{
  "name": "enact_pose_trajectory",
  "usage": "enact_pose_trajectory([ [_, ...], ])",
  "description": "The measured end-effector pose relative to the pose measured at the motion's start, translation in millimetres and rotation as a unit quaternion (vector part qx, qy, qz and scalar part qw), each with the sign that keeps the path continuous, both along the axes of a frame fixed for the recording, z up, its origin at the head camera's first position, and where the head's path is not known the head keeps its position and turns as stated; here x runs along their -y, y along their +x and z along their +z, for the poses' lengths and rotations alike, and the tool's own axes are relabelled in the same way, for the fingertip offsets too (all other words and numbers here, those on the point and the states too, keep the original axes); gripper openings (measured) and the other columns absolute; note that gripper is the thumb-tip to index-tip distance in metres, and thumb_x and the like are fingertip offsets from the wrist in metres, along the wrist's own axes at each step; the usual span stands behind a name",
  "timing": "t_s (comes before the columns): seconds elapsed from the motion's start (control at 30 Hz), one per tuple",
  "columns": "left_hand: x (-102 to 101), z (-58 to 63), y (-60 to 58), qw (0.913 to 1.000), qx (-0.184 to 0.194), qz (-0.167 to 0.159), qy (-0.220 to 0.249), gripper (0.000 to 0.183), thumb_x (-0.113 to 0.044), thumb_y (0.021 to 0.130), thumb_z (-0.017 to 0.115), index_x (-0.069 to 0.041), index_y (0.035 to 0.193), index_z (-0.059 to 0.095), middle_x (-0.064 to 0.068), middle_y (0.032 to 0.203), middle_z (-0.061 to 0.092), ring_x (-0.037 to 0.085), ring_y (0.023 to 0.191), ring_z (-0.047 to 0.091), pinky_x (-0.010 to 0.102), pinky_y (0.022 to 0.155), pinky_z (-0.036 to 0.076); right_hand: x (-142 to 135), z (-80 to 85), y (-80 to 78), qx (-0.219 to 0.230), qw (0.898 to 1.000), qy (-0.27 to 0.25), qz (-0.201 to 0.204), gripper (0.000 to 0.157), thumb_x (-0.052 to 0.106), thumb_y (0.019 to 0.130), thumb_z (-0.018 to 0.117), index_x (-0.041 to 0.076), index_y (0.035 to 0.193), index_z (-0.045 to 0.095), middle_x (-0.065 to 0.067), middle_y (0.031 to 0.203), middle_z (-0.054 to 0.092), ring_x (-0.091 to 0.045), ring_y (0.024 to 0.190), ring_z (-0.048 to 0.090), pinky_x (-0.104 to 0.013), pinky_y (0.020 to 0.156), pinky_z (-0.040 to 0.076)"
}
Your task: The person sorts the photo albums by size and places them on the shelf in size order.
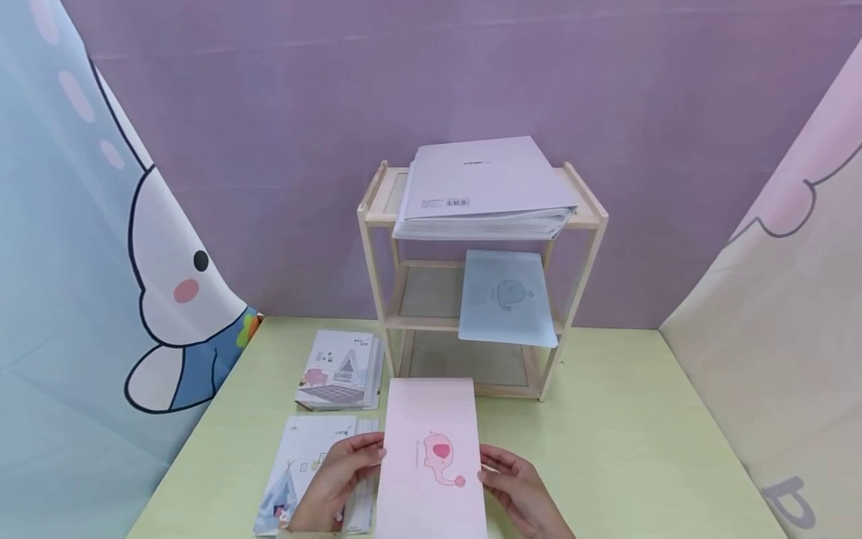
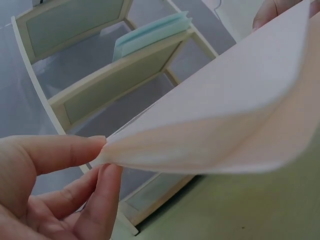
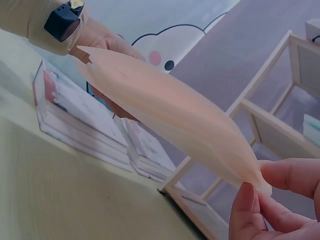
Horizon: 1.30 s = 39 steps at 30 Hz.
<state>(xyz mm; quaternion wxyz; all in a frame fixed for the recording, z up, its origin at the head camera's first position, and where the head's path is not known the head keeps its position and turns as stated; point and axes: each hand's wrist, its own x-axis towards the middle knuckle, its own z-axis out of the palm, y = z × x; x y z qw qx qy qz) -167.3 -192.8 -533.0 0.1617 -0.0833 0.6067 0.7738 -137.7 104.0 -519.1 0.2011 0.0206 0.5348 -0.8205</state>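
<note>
A pink file folder (image 1: 431, 449) with an elephant print is held flat in front of the shelf. My left hand (image 1: 342, 479) pinches its left edge between thumb and fingers, and my right hand (image 1: 518, 486) pinches the right edge. From the left wrist view, the folder (image 2: 215, 130) bows apart into two soft layers, gripped together at the side by the left hand (image 2: 60, 185). The right wrist view has the folder (image 3: 170, 110) bulging, its corner between thumb and fingers of the right hand (image 3: 280, 200).
Behind stands a three-tier wooden shelf (image 1: 581, 277). White folders (image 1: 491, 180) are piled on its top tier; a light blue folder (image 1: 508, 299) with a whale print lies on the middle tier, overhanging the front. Two stacks of illustrated books, far (image 1: 337, 367) and near (image 1: 296, 457), lie at left.
</note>
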Motion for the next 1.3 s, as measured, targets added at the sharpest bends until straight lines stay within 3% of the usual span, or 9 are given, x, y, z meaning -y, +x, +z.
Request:
enact_pose_trajectory([
  [0.37,3,21.0,2.8,0.9995,-0.024,-0.003,0.021,0.018,0.001,0.086,0.062,-0.006,0.102,0.067,-0.005,0.085,0.068,0.005,0.078,0.063,0.020,0.070,0.054,5,18.7,-1.0,-0.026,1.000,0.003,-0.008,0.049,-0.006,0.086,0.059,-0.017,0.129,0.040,-0.006,0.111,0.063,-0.013,0.096,0.061,-0.022,0.085,0.051],
  [0.67,8,37.2,0.6,0.9985,-0.050,0.001,0.021,0.019,0.002,0.086,0.060,-0.003,0.104,0.064,-0.004,0.086,0.068,0.005,0.079,0.063,0.020,0.070,0.054,9,31.5,-4.2,-0.051,0.998,0.020,-0.008,0.053,-0.004,0.084,0.061,-0.018,0.130,0.038,-0.006,0.111,0.061,-0.014,0.097,0.061,-0.024,0.087,0.050],
  [1.0,14,52.5,2.4,0.9956,-0.088,0.011,0.030,0.022,0.004,0.088,0.057,-0.015,0.094,0.067,-0.006,0.088,0.068,0.004,0.080,0.063,0.020,0.072,0.054,15,47.2,-8.0,-0.071,0.997,0.025,0.003,0.051,-0.005,0.085,0.060,-0.018,0.129,0.038,-0.007,0.113,0.059,-0.015,0.100,0.060,-0.025,0.089,0.050],
  [1.3,18,64.8,-0.6,0.9916,-0.121,0.000,0.047,0.027,0.005,0.088,0.055,-0.017,0.095,0.066,-0.005,0.090,0.069,0.004,0.081,0.064,0.020,0.072,0.054,16,65.0,-13.5,-0.093,0.995,0.033,0.012,0.052,-0.006,0.085,0.059,-0.019,0.130,0.036,-0.008,0.114,0.057,-0.016,0.100,0.060,-0.025,0.090,0.049],
])
